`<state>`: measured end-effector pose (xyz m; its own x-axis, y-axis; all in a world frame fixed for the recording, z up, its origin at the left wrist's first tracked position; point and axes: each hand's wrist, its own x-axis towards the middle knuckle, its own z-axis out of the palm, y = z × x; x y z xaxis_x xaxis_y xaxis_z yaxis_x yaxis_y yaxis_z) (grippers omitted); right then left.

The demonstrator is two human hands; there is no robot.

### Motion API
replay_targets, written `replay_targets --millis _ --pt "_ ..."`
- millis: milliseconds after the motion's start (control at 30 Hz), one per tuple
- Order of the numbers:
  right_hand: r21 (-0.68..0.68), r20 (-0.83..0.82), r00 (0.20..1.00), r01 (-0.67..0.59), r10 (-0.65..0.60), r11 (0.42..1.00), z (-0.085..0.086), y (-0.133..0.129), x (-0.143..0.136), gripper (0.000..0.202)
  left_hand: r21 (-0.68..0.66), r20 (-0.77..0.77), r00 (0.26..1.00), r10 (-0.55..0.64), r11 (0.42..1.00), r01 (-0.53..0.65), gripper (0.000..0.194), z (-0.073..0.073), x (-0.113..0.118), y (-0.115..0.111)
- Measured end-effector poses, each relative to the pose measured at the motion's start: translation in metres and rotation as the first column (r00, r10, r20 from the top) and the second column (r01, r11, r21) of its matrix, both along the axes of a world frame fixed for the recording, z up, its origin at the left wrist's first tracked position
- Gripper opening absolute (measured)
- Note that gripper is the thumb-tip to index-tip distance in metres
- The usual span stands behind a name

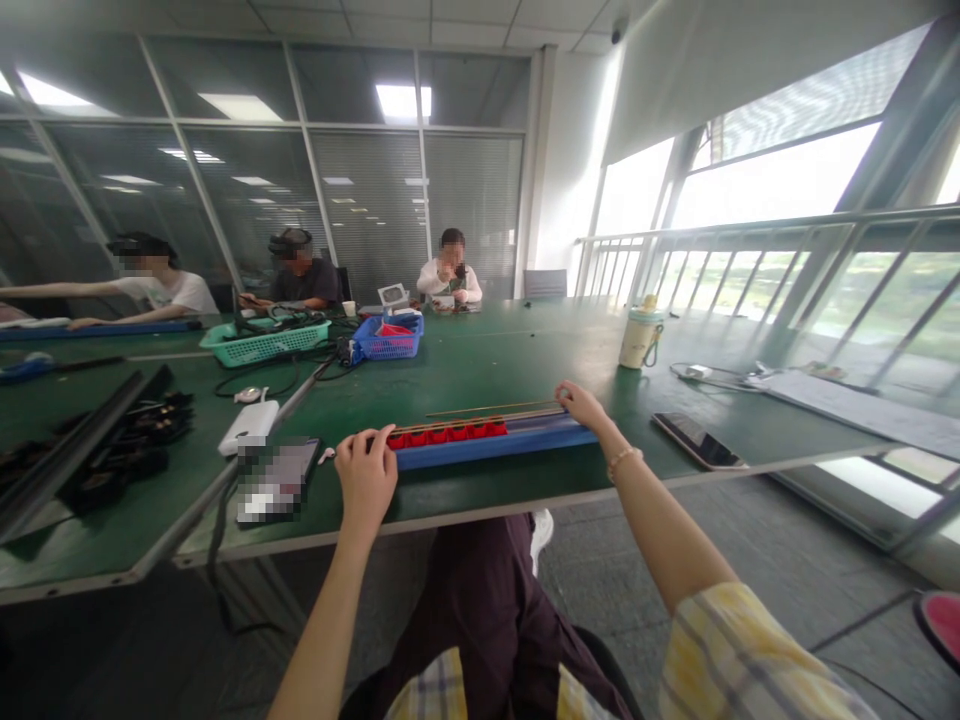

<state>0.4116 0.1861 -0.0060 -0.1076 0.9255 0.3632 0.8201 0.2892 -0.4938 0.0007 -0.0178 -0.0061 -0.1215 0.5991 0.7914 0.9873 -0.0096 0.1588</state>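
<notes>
Blue tray (487, 449), long and narrow, lying on the bench (540, 345) near its front edge, red cups (450, 436) filling its left part. My left hand (367, 472) grasps its left end; my right hand (581, 407) bends over the right end, though I cannot tell whether it pinches the thin rod (487, 409). Probably light and stiff, the tray suits an end-to-end hold; the rod looks easily bent.

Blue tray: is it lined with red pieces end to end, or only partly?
Only partly: the blue tray has red pieces along its left stretch, but none show towards the right hand.
</notes>
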Motion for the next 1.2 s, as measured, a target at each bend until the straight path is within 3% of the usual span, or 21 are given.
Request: replay_targets --millis 233,433,1200 --pt "-0.137 0.188 0.982 0.026 0.000 0.990 0.001 0.006 -0.001 0.038 0.000 -0.021 1.000 0.003 1.000 -0.003 0.038 0.001 -0.002 0.000" --pt "-0.211 0.317 0.948 0.099 -0.028 0.972 0.002 0.009 -0.003 0.042 -0.003 -0.020 1.000 0.012 1.000 -0.012 0.038 0.001 -0.001 0.000" --pt "-0.252 0.332 0.943 0.112 -0.022 0.961 -0.003 0.019 0.000 0.044 -0.012 0.028 1.000 -0.012 1.000 0.013 0.038 -0.002 -0.001 0.001"
